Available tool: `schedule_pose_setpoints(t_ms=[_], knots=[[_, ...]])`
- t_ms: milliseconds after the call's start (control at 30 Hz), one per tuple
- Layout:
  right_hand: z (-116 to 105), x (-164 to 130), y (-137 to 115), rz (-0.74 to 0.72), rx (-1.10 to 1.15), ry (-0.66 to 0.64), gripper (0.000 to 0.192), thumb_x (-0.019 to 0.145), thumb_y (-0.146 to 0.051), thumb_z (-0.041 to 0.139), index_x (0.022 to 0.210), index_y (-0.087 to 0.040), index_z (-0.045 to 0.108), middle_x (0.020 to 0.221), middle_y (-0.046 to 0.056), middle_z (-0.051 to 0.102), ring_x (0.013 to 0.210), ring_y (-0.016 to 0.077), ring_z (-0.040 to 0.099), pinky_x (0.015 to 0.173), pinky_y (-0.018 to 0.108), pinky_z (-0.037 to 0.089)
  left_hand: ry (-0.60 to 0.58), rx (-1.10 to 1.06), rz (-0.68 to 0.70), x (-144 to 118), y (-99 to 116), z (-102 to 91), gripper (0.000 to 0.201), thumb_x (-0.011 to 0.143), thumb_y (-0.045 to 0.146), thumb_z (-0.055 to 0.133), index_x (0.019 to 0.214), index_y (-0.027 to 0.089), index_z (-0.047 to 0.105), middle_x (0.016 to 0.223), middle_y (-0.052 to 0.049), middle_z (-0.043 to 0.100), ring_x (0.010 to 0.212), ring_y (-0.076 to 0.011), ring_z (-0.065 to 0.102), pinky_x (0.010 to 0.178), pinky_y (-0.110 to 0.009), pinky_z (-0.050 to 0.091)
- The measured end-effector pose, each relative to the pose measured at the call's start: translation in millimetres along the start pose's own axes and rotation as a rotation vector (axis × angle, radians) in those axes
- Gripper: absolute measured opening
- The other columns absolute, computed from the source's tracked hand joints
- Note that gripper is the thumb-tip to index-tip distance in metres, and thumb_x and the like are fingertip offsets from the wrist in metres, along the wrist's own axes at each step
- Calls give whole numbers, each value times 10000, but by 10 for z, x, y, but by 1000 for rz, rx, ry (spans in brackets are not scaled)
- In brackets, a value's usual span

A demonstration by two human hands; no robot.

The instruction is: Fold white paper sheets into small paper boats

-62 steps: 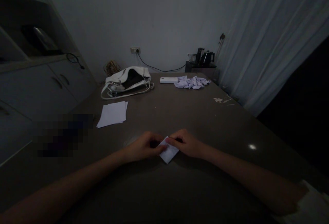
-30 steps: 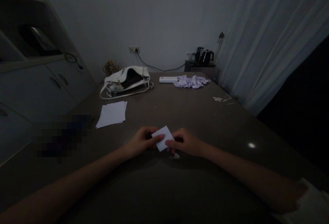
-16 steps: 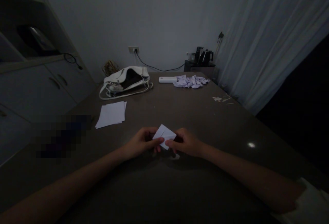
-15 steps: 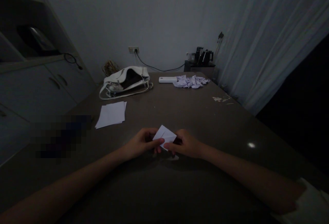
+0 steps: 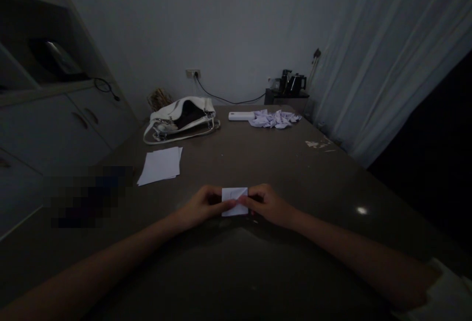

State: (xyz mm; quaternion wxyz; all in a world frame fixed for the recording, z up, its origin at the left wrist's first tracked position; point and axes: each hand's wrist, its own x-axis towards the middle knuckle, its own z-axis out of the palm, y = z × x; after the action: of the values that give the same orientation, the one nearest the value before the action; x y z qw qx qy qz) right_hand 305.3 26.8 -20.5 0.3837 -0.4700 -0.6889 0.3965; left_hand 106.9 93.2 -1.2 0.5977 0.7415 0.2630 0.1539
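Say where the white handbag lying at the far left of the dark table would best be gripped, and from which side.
Probably by the strap: the white handbag lies slumped on its side on the dark table, and its long strap loops out along the near edge, free of the body. Come from the near side. Both hands, left hand and right hand, currently pinch a small folded white paper.

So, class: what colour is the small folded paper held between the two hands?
White; the folded paper shows best in the head view.

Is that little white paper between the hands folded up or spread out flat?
Folded. The small paper, pinched by the left hand and right hand, is far smaller than the loose sheets and shows a crease line.
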Motion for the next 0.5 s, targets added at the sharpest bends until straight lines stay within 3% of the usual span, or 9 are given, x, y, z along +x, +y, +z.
schedule_pose_setpoints(t_ms=[233,367,433,500], knots=[[5,-2,-29,6,-34,-69,303,873,-342,547,679,-124,626,572,1,561,508,89,453,492,214,325,49,153,25,14,13,0,432,860,505,522,726,109,630,586,8,538,536,-104,463,482,-198,346],[9,-2,-35,21,33,-15,255,876,-344,549,737,-135,594,609,-6,553,545,102,503,515,217,362,77,170,28,5,-10,0,450,891,489,485,693,106,614,560,15,503,513,-97,434,469,-199,325],[-6,5,-33,18,68,30,201,866,-337,571,830,-140,593,639,-12,552,568,102,506,530,216,367,85,233,46,-9,-11,-4,431,914,467,466,770,101,641,609,-5,554,547,-114,481,496,-209,359],[-36,11,-26,10,75,65,225,864,-324,580,1001,-147,584,630,-34,525,561,96,479,527,212,347,94,349,114,-27,1,-17,364,917,432,494,1000,112,648,765,-41,638,650,-146,556,573,-232,423]])
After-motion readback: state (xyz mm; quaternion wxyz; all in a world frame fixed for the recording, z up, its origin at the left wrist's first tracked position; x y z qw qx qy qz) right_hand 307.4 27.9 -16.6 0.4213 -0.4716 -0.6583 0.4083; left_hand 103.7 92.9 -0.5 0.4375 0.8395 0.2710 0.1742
